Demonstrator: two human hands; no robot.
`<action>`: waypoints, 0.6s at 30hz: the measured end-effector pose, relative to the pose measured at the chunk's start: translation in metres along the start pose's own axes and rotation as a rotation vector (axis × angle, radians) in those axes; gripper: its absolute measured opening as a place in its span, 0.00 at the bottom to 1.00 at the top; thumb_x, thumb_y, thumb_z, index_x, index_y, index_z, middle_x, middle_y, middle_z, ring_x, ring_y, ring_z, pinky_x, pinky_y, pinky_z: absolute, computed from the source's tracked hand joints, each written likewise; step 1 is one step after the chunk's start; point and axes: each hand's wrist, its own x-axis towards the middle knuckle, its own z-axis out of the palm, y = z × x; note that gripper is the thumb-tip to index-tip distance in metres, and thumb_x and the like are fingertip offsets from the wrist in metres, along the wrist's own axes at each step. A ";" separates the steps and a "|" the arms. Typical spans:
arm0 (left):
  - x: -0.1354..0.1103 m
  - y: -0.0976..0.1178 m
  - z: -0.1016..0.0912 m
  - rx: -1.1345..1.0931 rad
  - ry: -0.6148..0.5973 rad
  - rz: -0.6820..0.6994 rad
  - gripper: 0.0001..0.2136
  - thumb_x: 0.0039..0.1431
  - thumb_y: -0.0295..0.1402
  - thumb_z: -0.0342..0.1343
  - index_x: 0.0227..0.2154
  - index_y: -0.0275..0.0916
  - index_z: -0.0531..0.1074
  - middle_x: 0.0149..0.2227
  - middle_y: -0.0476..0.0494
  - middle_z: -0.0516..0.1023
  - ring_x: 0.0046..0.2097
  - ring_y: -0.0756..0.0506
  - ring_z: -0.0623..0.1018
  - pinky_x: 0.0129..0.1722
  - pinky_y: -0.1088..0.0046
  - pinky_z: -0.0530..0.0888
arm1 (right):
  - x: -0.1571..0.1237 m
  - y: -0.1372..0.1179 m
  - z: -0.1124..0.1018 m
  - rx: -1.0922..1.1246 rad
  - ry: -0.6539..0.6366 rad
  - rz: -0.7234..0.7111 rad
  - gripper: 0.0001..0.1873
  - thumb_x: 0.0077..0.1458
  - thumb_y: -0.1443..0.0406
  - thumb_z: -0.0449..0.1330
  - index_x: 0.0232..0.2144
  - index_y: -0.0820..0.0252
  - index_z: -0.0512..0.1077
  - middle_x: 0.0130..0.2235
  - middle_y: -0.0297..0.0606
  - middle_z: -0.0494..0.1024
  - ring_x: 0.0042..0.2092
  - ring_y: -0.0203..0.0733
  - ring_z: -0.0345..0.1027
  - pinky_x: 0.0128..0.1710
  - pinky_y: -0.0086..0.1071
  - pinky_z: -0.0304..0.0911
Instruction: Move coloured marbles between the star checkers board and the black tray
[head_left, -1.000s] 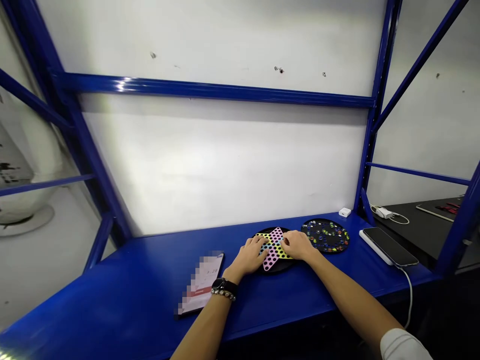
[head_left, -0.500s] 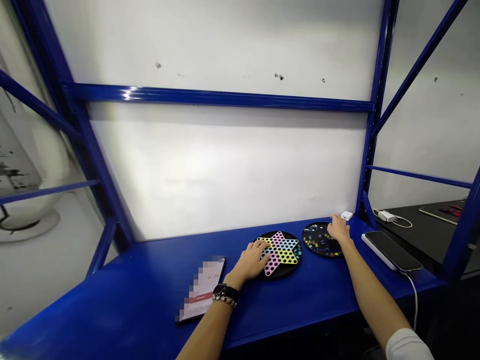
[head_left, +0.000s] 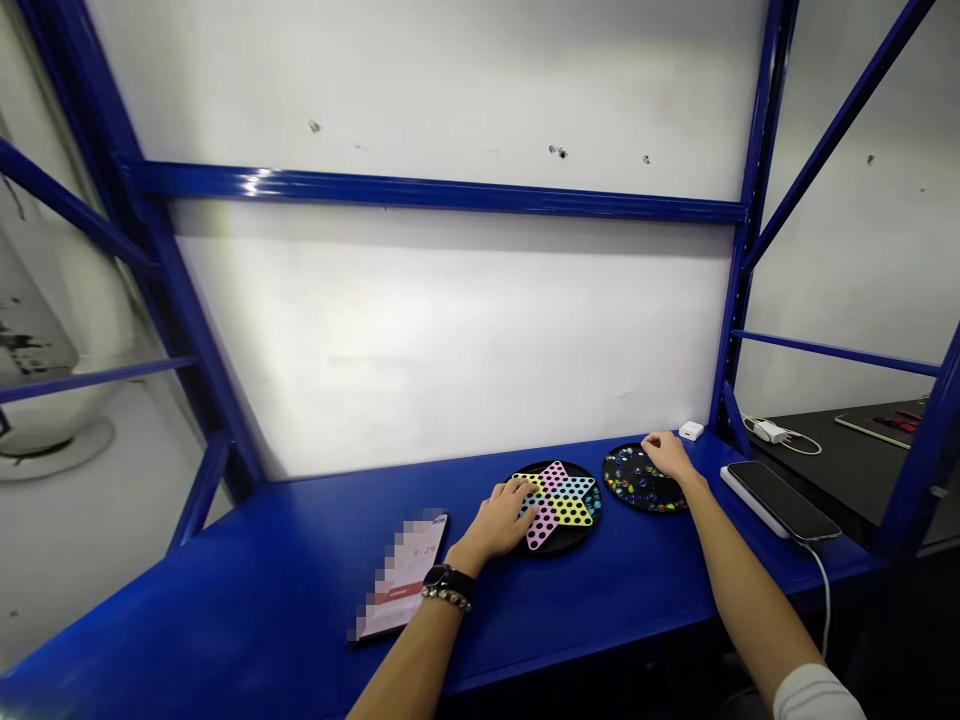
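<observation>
Open hands (left [head_left: 499, 522], right [head_left: 667, 458]) at boards [head_left: 561, 547]

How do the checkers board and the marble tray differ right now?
The Chinese checkers board has a multicoloured star; the marble tray holds loose marbles. The left hand lies on the board, the right hand over the tray. Both are round and black, on the blue shelf.
</observation>
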 end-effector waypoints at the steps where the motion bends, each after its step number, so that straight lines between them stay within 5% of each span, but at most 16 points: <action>1: 0.000 0.000 0.000 0.001 0.001 -0.002 0.21 0.66 0.42 0.42 0.57 0.43 0.67 0.63 0.39 0.65 0.62 0.35 0.65 0.57 0.52 0.69 | -0.002 -0.003 0.001 0.030 -0.037 -0.054 0.14 0.60 0.60 0.53 0.37 0.60 0.76 0.40 0.42 0.80 0.42 0.43 0.73 0.39 0.31 0.63; 7: 0.001 -0.003 0.002 0.006 0.009 -0.005 0.21 0.66 0.42 0.42 0.57 0.44 0.67 0.63 0.41 0.65 0.62 0.35 0.65 0.56 0.53 0.70 | -0.009 -0.008 0.010 -0.037 -0.269 -0.119 0.07 0.45 0.65 0.68 0.30 0.61 0.77 0.34 0.38 0.80 0.35 0.39 0.71 0.33 0.28 0.61; 18: 0.002 -0.004 0.002 0.031 0.004 -0.008 0.21 0.66 0.42 0.42 0.57 0.45 0.67 0.63 0.42 0.65 0.62 0.36 0.66 0.56 0.54 0.70 | -0.014 -0.015 0.001 0.138 -0.267 -0.056 0.08 0.51 0.71 0.54 0.31 0.61 0.74 0.29 0.36 0.78 0.27 0.34 0.68 0.29 0.26 0.61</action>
